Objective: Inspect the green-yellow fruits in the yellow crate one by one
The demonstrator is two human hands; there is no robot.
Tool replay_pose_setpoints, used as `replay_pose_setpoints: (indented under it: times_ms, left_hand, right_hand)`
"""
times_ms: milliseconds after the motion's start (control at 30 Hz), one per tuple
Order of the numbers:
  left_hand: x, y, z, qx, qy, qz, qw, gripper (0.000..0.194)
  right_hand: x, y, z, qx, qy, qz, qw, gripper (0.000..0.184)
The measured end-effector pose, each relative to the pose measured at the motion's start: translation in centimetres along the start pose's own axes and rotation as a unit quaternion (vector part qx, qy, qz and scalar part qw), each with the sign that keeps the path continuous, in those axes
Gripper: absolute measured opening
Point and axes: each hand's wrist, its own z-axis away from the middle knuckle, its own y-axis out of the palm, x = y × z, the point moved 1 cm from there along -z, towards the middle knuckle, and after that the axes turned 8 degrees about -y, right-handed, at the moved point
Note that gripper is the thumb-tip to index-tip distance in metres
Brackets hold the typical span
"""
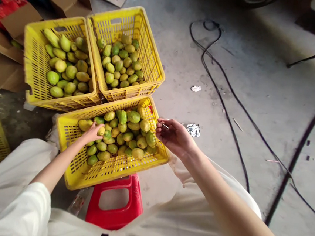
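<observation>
Over near yellow crate, left hand reached in, fingers closed around one yellowish fruit on top of pile; right hand hovered at crate's right rim, fingers loosely curled, pinching thin stick-like bit; crate rested on red stool; two more fruit-filled yellow crates stood just behind, touching

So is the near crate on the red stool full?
Partly full: the near crate holds one loose layer of fruit, with bare mesh floor showing at its front.

Slotted plastic crate (glossy), rough concrete floor
</observation>
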Motion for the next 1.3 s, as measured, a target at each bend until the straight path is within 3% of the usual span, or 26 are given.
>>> replay_pose_setpoints:
  times_ms: [233, 300, 367, 400, 433, 533, 667, 767, 833, 933, 1133, 1300]
  left_hand:
    - [-1.5, -2.7, 7.7, -0.005, 0.059, 0.177, 0.982, 0.051]
    - [-1.1, -4.0, 10.5, 0.020, 0.051, 0.267, 0.962, 0.053]
    - [-0.6, -5.4, 13.1, 0.041, -0.006, 0.378, 0.925, 0.056]
    - [-0.5, -6.1, 14.2, 0.033, -0.041, 0.427, 0.903, 0.057]
    - [-0.5, -6.9, 15.1, 0.013, -0.071, 0.474, 0.878, 0.056]
    - [-1.7, -9.7, 16.0, -0.025, -0.132, 0.619, 0.774, 0.049]
    - [-3.7, -13.5, 15.0, 0.015, -0.152, 0.753, 0.640, 0.051]
    - [-3.8, -15.0, 14.5, 0.021, -0.168, 0.804, 0.570, 0.056]
    - [-3.2, -15.2, 14.4, 0.018, -0.152, 0.834, 0.530, 0.052]
    - [-2.2, -14.8, 14.3, 0.035, -0.133, 0.850, 0.508, 0.048]
    - [-2.3, -14.5, 13.7, 0.076, -0.135, 0.858, 0.490, 0.051]
    - [-2.8, -15.4, 14.0, 0.086, -0.126, 0.869, 0.471, 0.054]
  right_hand:
    - [-1.4, -0.2, -1.6, 0.015, -0.018, 0.051, 0.998, 0.010]
    - [-3.0, -1.1, -2.8, 0.019, -0.025, 0.108, 0.994, 0.008]
    - [-5.6, -1.9, -4.6, 0.038, -0.041, 0.239, 0.970, 0.009]
    - [-7.3, -2.1, -5.6, 0.068, -0.059, 0.344, 0.935, 0.009]
    - [-9.1, -1.9, -6.8, 0.109, -0.079, 0.466, 0.875, 0.010]
    - [-15.0, -0.1, -10.2, 0.154, -0.093, 0.579, 0.795, 0.012]
    - [-21.7, 3.5, -13.5, 0.212, -0.174, 0.679, 0.681, 0.061]
    - [-24.2, 4.3, -14.9, 0.193, -0.205, 0.739, 0.612, 0.043]
    - [-24.6, 3.9, -15.7, 0.175, -0.211, 0.773, 0.572, 0.042]
    - [-24.5, 3.2, -17.1, 0.180, -0.228, 0.809, 0.511, 0.043]
    - [-26.7, 4.6, -19.7, 0.327, -0.266, 0.820, 0.387, 0.046]
    - [-29.2, 6.6, -21.4, 0.336, -0.270, 0.842, 0.325, 0.050]
